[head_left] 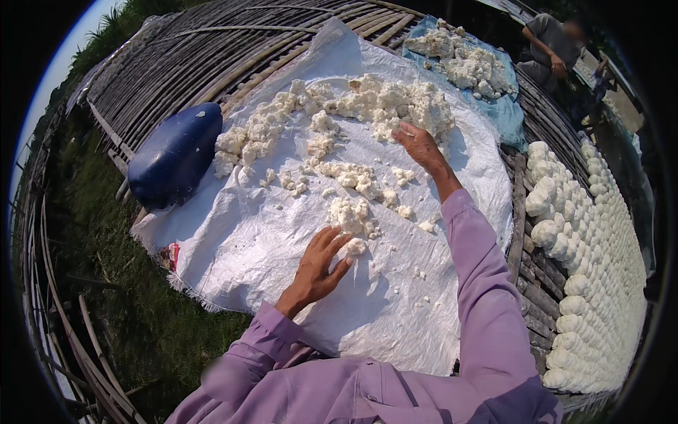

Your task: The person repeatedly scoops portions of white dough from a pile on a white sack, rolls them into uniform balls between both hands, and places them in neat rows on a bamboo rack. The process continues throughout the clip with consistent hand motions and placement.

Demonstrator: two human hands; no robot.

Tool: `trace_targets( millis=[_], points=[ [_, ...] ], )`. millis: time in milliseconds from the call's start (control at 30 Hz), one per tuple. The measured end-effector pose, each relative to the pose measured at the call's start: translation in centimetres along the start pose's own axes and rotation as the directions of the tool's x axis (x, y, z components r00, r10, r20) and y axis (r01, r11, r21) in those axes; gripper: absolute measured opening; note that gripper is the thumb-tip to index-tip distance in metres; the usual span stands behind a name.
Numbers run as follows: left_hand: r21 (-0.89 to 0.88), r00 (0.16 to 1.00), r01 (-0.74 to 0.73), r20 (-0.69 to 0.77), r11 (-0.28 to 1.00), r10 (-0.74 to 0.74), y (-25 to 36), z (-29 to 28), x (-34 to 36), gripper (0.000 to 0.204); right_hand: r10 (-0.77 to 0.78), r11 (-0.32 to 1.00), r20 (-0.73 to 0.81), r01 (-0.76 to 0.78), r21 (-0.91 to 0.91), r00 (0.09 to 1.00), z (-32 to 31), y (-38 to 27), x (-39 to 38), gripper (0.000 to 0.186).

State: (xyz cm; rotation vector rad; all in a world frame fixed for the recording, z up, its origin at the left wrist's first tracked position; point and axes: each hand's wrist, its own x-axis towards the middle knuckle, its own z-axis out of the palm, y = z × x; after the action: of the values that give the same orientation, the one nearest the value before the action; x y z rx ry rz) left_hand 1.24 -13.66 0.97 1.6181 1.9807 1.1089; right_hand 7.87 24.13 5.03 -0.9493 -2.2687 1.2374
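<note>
A white woven plastic sheet (254, 240) lies spread in front of me with white crumbly lumps (395, 104) heaped along its far part. Loose clumps (353, 177) trail down the sheet's middle. My left hand (318, 272) is over the near end of that trail, fingers spread, with a small clump (355, 246) by its fingertips and nothing in its grasp. Farther off to the right, my right hand (422, 147) reaches to the near edge of the heap. Its fingers are stretched out and touch or nearly touch the lumps; no held piece shows.
A dark blue rounded plastic container (176, 155) rests at the sheet's left edge. More white lumps lie on a blue sheet (512, 106) at the far right. Rows of white rounded bundles (565, 212) cover the right side. Bamboo slats (233, 56) extend behind; a person (554, 46) sits beyond.
</note>
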Motion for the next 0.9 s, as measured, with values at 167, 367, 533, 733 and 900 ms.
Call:
trace_targets(
  millis=[167, 367, 533, 733, 900],
  points=[
    [0.245, 0.998, 0.009, 0.058, 0.969, -0.024, -3.4, -5.3, -5.4, 0.050, -0.046, 0.980, -0.211, 0.003, -0.197, 0.976, -0.7, -1.8, 13.2, 0.094],
    [0.220, 0.990, -0.067, 0.137, 0.973, 0.037, -4.6, -6.4, -6.8, 0.050, 0.005, 0.897, -0.212, -0.098, -0.431, 0.977, 0.6, 1.0, 20.9, 0.089],
    [0.180, 0.989, -0.038, 0.147, 0.983, 0.011, -4.9, -6.3, -6.6, 0.050, 0.129, 0.815, -0.069, -0.145, -0.561, 0.989, 1.7, 3.7, 21.1, 0.074],
    [0.200, 0.987, -0.053, 0.158, 0.978, 0.021, -4.7, -6.4, -6.4, 0.047, 0.117, 0.839, 0.073, -0.059, -0.540, 0.990, 3.8, 4.2, 17.3, 0.077],
    [0.206, 0.992, -0.069, 0.116, 0.976, 0.046, -4.5, -6.3, -6.6, 0.047, 0.122, 0.956, 0.078, -0.096, -0.278, 0.989, 4.8, 3.1, 10.7, 0.072]
  ],
)
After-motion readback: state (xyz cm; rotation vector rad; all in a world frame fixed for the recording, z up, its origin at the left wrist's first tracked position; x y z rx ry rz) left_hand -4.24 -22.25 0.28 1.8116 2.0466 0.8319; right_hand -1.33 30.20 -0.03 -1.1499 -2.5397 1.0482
